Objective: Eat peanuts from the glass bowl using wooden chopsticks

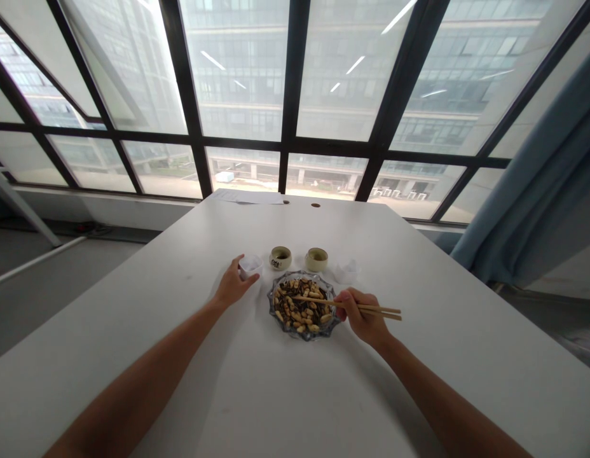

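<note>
My right hand [364,315] grips a pair of wooden chopsticks [378,311], their tips down among the nuts in a glass dish. That scalloped glass dish [272,306] holds peanuts [302,327] in their shells mixed with dark seeds, likely sunflower seeds. To the dish's left, my left hand [232,284] is closed around the side of a small white cup [251,267], thumb in front and fingers behind. What is inside the cup I cannot make out.
Two small pale-green cups [280,263] [316,263] stand behind the dish, beside a crumpled white tissue or clear wrapper [347,271]. White papers [250,198] lie at the far edge of the white table [219,407]. Windows stand beyond; a blue curtain [528,165] hangs right.
</note>
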Available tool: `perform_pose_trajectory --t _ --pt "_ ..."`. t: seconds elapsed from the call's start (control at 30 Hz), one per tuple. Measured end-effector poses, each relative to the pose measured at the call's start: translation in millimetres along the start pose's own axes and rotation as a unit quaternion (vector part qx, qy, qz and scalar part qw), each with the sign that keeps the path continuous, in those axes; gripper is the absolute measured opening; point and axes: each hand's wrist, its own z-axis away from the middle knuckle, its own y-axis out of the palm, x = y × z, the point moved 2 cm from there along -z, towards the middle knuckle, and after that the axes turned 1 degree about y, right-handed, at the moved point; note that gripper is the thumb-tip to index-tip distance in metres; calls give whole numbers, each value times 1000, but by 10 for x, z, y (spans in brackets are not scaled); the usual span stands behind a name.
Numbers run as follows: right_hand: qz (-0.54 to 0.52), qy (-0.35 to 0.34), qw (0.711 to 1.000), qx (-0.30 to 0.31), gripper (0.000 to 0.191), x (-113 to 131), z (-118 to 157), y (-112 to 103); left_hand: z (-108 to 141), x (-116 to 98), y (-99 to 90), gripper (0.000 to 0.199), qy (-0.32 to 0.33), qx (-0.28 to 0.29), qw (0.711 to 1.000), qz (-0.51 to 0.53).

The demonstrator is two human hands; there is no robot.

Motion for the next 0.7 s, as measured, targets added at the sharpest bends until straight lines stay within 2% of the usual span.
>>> perform_pose_trajectory --t 0.17,0.33,0.57,0.63,0.7 --pt "-67 56 995 -55 55 -88 -32 0 -14 26 10 79 4 -4 1000 0" --pt "-191 135 964 -128 58 -311 -98 -14 -29 59 17 81 6 0 1000 7" --pt "-309 221 914 -140 55 -508 -134 25 -10 11 -5 75 26 2 999 26" --pt "-315 230 910 -141 55 -505 -127 53 -5 -7 -16 71 43 -8 999 23" --pt "-299 212 918 -153 55 -469 -105 73 -4 -23 -31 67 73 -23 997 14"
